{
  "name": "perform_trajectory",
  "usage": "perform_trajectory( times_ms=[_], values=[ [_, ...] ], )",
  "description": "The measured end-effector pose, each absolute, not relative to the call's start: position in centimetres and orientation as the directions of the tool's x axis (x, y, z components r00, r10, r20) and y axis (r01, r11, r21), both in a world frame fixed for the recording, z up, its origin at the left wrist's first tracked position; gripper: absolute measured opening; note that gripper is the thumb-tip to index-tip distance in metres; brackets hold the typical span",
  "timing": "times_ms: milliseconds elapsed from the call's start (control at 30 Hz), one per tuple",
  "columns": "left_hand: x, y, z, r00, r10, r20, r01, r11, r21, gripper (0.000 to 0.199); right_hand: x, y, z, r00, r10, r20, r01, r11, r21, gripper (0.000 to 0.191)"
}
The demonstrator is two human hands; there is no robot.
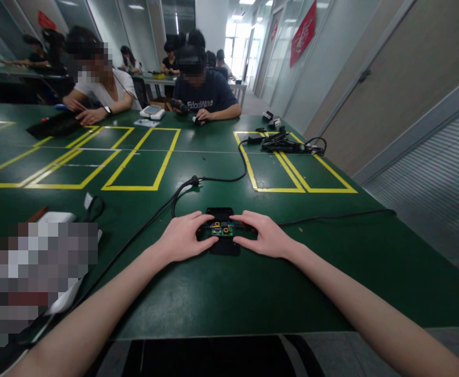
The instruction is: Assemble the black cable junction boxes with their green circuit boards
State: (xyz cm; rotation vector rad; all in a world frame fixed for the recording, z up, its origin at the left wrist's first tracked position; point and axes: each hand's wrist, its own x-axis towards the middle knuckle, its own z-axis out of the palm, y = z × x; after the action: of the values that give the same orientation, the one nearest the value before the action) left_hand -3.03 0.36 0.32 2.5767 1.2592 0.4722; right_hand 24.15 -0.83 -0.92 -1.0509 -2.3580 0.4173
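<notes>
A small green circuit board [222, 231] with two copper-coloured ring coils lies near the middle of the table, over an opened black plastic case [225, 248]. My left hand [183, 235] grips its left side between thumb and fingers. From the other side, my right hand [264, 233] pinches the right edge in the same way. Part of the case shows beyond the board and part in front of it. The fingertips hide both ends of the board, so exactly where they touch is hard to see. A black cable [339, 215] runs off to the right from behind my right hand.
A black power cord with a plug [194, 181] crosses the green table [229, 298] on the left. Blurred items [41, 272] lie at the left front. Black tools with cords [280, 141] rest at the far right, near yellow tape outlines [168, 157]. Two people work across the table.
</notes>
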Motion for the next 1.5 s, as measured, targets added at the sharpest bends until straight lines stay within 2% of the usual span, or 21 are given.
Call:
perform_trajectory(
  times_ms=[167, 367, 533, 733, 933, 1200, 1500],
  values=[
    [-2.8, 0.3, 0.3, 0.557, 0.807, 0.196, 0.735, -0.589, 0.337, 0.041, 24.0, -0.6, -1.3, -0.536, 0.773, 0.340, 0.642, 0.634, -0.431, 0.037],
    [-2.6, 0.2, 0.2, 0.543, 0.813, 0.209, 0.751, -0.582, 0.311, 0.038, 23.9, -0.4, -1.5, -0.523, 0.785, 0.333, 0.657, 0.620, -0.428, 0.041],
    [-2.8, 0.4, 0.2, 0.534, 0.811, 0.237, 0.729, -0.584, 0.356, 0.040, 24.0, -0.5, -1.2, -0.513, 0.778, 0.363, 0.629, 0.628, -0.458, 0.041],
    [-3.3, 0.9, 0.4, 0.504, 0.807, 0.309, 0.679, -0.591, 0.436, 0.028, 24.3, -0.4, -1.1, -0.467, 0.780, 0.417, 0.636, 0.624, -0.455, 0.027],
    [-3.5, 1.3, 0.2, 0.504, 0.799, 0.328, 0.692, -0.601, 0.401, 0.019, 24.7, 0.0, -1.1, -0.440, 0.806, 0.396, 0.702, 0.584, -0.407, 0.013],
    [-3.6, 1.1, 0.6, 0.495, 0.783, 0.377, 0.620, -0.622, 0.478, 0.017, 24.9, -0.4, -0.4, -0.473, 0.775, 0.419, 0.662, 0.627, -0.411, 0.020],
    [-4.3, 0.5, 1.1, 0.640, 0.668, 0.380, 0.470, -0.731, 0.495, 0.014, 25.5, -1.1, 0.0, -0.599, 0.687, 0.411, 0.540, 0.726, -0.426, 0.024]
  ],
)
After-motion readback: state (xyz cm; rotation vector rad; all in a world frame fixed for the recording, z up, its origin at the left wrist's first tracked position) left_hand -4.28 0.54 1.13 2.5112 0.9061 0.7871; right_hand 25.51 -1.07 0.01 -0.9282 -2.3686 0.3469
